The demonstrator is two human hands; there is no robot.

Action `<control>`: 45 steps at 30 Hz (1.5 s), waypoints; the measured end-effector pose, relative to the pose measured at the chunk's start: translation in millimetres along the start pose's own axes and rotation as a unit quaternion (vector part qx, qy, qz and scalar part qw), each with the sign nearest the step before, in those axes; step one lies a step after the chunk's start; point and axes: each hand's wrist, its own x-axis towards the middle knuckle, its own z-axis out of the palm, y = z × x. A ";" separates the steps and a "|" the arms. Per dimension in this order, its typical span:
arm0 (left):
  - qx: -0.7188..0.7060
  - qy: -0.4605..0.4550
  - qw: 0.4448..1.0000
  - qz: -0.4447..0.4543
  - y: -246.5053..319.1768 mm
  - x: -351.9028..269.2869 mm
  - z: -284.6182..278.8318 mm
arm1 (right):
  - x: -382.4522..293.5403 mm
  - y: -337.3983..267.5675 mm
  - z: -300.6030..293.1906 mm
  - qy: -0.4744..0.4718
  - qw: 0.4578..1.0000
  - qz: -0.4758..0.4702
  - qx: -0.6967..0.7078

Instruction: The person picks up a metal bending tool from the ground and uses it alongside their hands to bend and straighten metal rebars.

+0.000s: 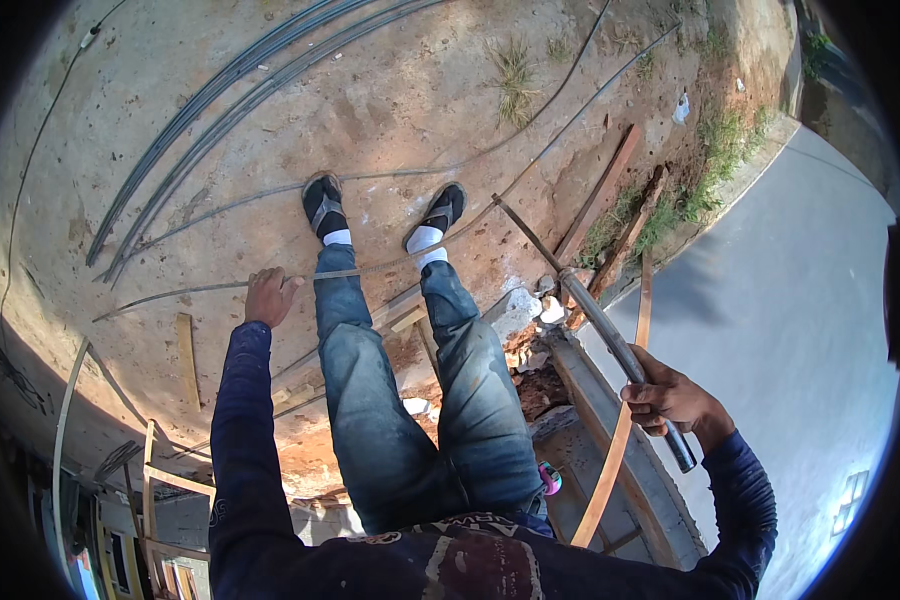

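Note:
My left hand [270, 296] grips a long steel reinforcing bar [390, 265], its palm side hidden from view. The bar runs across in front of my jeans at shin height, then curves away to the upper right. In my right hand [667, 397] is a grey steel pipe [604, 322], held near its lower end. A thinner, rusty bar [521, 229] extends from the pipe's far end. Another reinforcing bar [247, 199] lies on the ground near my sandalled feet.
A bundle of reinforcing bars [217, 101] rests on the dirt at upper left. Wooden planks [600, 195] and broken masonry [521, 311] lie right of my legs. A wooden strip [619, 442] slants beside a grey wall [757, 300]. A timber frame [180, 480] stands lower left.

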 end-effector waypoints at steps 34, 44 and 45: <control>-0.063 0.038 0.997 -0.012 28.8 -33.3 5.0 | -47.6 25.8 -15.9 -0.114 0.971 0.013 0.208; -0.085 0.060 0.995 0.003 14.3 -18.5 -10.2 | -45.7 11.1 -17.4 -0.143 0.964 0.017 0.222; -0.084 0.071 0.994 0.007 12.1 -15.9 -10.9 | -44.7 10.6 -13.1 -0.177 0.954 0.000 0.242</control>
